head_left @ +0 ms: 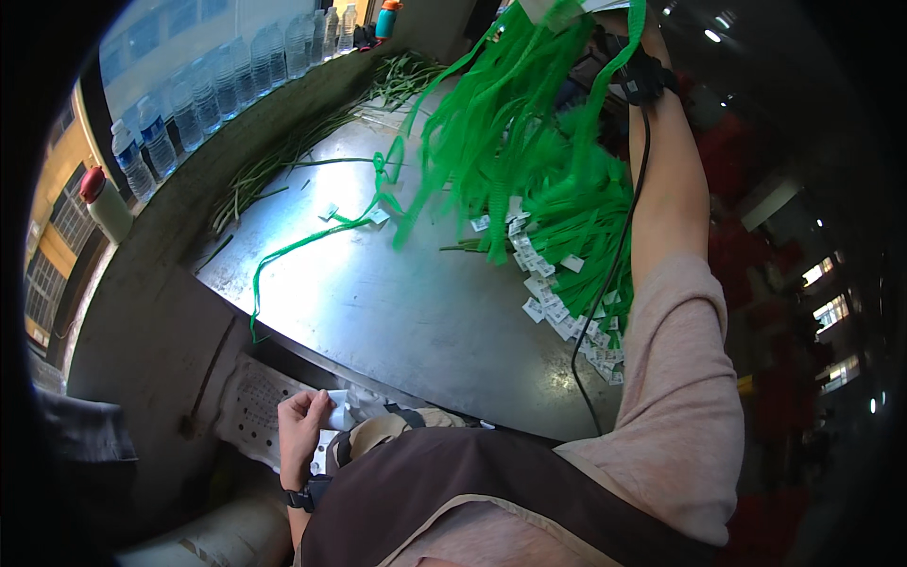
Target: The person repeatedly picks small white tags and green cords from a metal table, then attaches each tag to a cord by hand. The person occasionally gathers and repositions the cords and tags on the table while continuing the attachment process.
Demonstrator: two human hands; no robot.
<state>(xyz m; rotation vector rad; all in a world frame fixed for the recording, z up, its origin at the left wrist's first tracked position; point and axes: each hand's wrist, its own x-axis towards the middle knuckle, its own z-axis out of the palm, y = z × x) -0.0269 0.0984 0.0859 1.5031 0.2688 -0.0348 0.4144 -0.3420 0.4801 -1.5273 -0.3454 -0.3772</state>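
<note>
At near left, my left hand (300,420) pinches a white slip (338,410); far right, my right hand (654,36), grip unclear, likely sorts green netting (529,123). Next probably calls for spreading it.

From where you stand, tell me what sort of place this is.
Probably a packing workshop: a metal worktable, heaped green mesh strips with small white tags, and loose green stems.

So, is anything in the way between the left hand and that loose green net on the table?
Only the near edge of the metal table: the left hand, pinching a white piece, is on this side of it, while the loose green net lies mostly on top. Nothing else visible stands between them.
</note>
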